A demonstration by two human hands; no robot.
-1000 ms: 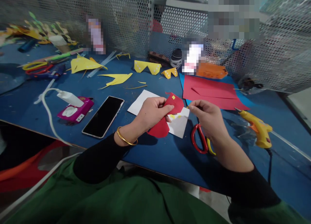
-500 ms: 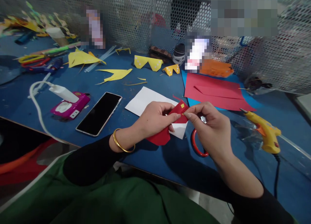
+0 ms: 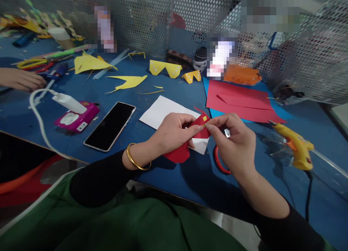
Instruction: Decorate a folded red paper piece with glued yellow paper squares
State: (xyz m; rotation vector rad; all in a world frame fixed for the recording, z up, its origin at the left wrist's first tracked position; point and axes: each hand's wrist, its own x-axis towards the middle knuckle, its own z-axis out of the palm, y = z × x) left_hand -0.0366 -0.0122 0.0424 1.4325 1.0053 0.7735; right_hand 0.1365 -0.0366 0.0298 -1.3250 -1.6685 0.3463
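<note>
My left hand [image 3: 176, 133] is closed on a red paper cutout [image 3: 178, 153], thumb on top. A small yellow paper diamond [image 3: 204, 118] lies on the upper part of the cutout. My right hand [image 3: 235, 140] pinches a tiny yellow paper piece [image 3: 204, 125] at the cutout's right edge, its fingertips right beside my left thumb. Below the hands is a white paper sheet [image 3: 160, 111], partly covered. Scissors with a red handle [image 3: 217, 159] lie under my right hand, mostly hidden.
A smartphone [image 3: 110, 126] and a magenta power adapter [image 3: 77, 116] lie to the left. A yellow glue gun [image 3: 295, 145] rests at right, near red paper sheets [image 3: 241, 102]. Yellow paper glasses [image 3: 165, 68] stand at the back. Another person's hand [image 3: 23, 79] is at far left.
Another person's hand has come in at the far left. My right hand has shifted very slightly left, its fingertips staying at the red cutout; my left hand keeps its hold.
</note>
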